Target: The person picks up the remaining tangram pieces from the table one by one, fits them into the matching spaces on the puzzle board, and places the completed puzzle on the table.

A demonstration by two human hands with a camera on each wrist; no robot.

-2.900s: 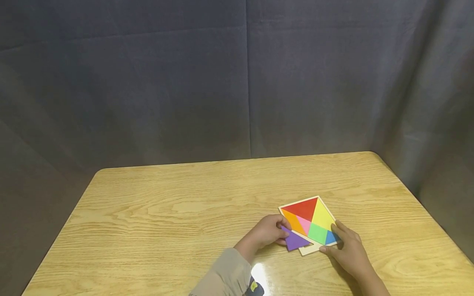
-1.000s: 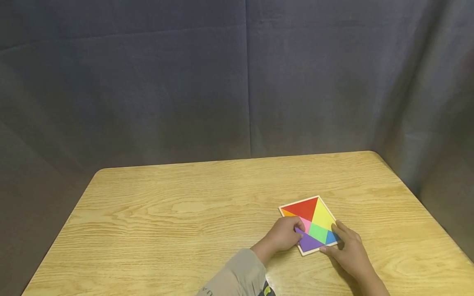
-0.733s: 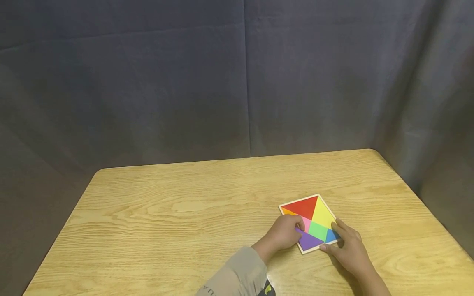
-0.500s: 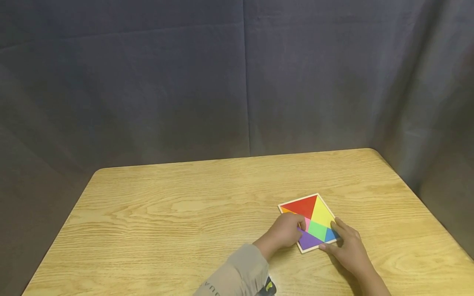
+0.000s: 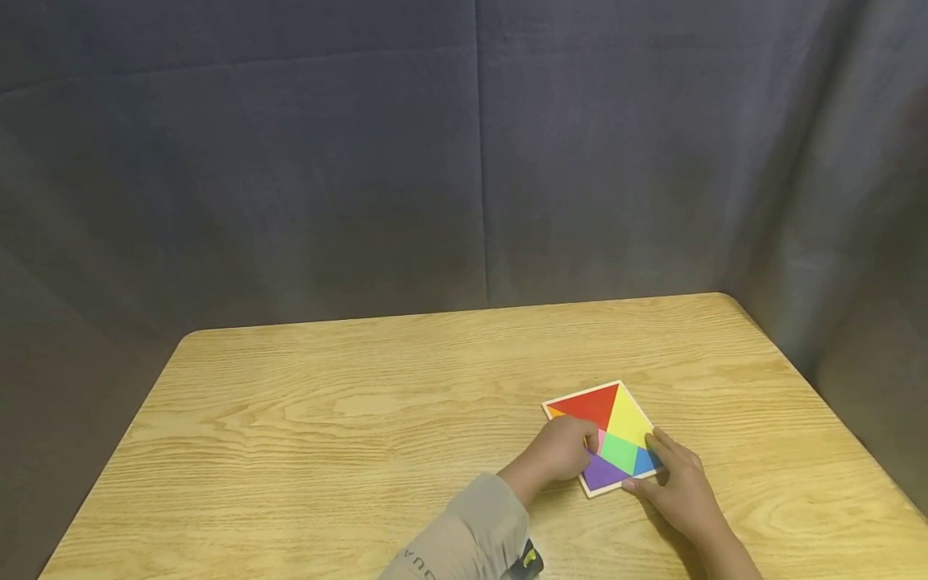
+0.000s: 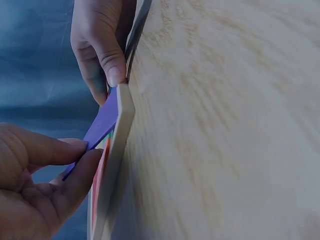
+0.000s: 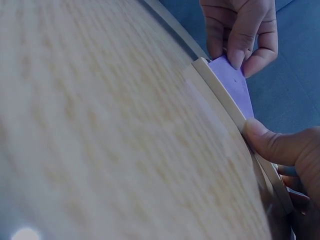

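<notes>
My left hand pinches a purple triangular tangram piece between thumb and fingers. The piece lies over the near corner of the square wooden tangram tray. In the left wrist view the purple piece is tilted, its pinched end raised off the tray. Red, yellow, green, blue, pink and orange pieces lie in the tray; my left hand partly covers the orange and pink ones. My right hand grips the tray's right corner, its thumb on the near edge, as the right wrist view also shows.
The tray rests on a wood-grain table, right of its middle. A dark grey curtain hangs behind the table and along its sides. A dark object with a yellow mark shows beside the left sleeve.
My left hand has carried the purple triangle rightward from the tray's left side onto its near corner, then stayed nearly still. My right hand keeps its grip on the tray.
</notes>
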